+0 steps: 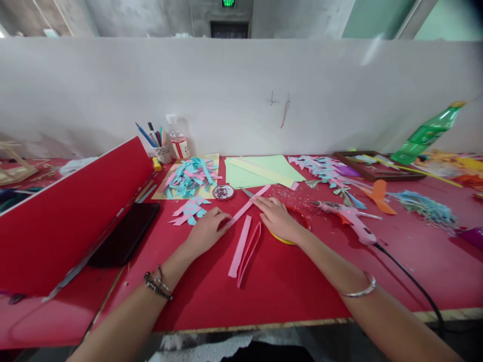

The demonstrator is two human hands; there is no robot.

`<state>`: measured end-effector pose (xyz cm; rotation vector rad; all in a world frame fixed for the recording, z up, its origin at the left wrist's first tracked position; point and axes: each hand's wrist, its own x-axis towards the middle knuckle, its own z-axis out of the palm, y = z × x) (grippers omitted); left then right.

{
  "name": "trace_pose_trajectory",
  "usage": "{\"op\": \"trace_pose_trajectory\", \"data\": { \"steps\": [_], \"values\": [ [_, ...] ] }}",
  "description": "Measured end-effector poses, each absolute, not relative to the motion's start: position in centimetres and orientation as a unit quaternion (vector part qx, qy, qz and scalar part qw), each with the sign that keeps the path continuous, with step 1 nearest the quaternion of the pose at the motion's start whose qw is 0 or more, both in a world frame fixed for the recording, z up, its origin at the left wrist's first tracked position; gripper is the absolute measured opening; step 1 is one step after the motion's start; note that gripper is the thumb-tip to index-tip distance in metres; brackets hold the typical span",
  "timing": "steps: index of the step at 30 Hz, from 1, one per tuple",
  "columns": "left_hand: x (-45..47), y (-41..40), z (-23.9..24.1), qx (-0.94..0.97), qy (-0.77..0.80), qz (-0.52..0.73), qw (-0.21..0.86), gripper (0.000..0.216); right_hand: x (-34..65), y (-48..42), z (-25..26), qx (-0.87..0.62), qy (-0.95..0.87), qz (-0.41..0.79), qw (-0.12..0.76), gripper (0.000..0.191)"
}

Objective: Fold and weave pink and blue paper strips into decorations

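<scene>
A pink paper strip (243,208) lies slantwise across the red tabletop between my hands. My left hand (207,232) pinches its lower end, fingers closed. Near the upper part, the fingers of my right hand (278,217) are pressed together on the same strip. Under my right hand are scissors with a red and yellow handle (305,221); their blade tip pokes out past the strip, and the rest is covered. Closer to me lie another flat pink strip (240,246) and a folded pink strip (249,256). Woven pink and blue paper pieces (190,208) rest left of my left hand.
A heap of blue and pink paper bits (190,177) lies behind, beside green paper sheets (247,173) and a small round dish (223,192). To the right are a pink glue gun (349,218) with its cord and a green bottle (426,133). A red board (75,221) and phone (126,236) flank the left.
</scene>
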<state>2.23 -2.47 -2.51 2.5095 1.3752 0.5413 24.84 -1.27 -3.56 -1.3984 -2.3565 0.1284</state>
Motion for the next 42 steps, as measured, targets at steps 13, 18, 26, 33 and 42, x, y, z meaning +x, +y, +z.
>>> {"op": "trace_pose_trajectory", "data": {
  "steps": [13, 18, 26, 33, 42],
  "values": [
    [2.3, -2.4, -2.7, 0.889, 0.407, 0.173, 0.121, 0.027, 23.8, -0.4, -3.0, -0.509, -0.839, 0.023, 0.192, 0.035],
    [0.7, -2.0, 0.0, 0.884, 0.435, 0.143, 0.097, 0.026, 24.1, -0.6, -2.9, -0.498, -0.829, 0.039, 0.252, 0.016],
    [-10.3, -3.8, 3.8, 0.652, 0.756, -0.06, 0.002, 0.068, 24.5, -0.4, -3.1, -0.471, -0.815, 0.089, 0.326, 0.011],
    [-12.8, -6.1, 1.0, 0.608, 0.79, -0.074, 0.001, 0.064, 24.5, -0.6, -2.8, -0.466, -0.807, 0.109, 0.346, 0.011],
    [-8.5, -8.9, 2.3, 0.577, 0.809, -0.105, -0.038, 0.068, 24.9, -0.7, -2.8, -0.473, -0.801, 0.137, 0.341, 0.011]
  ]
}}
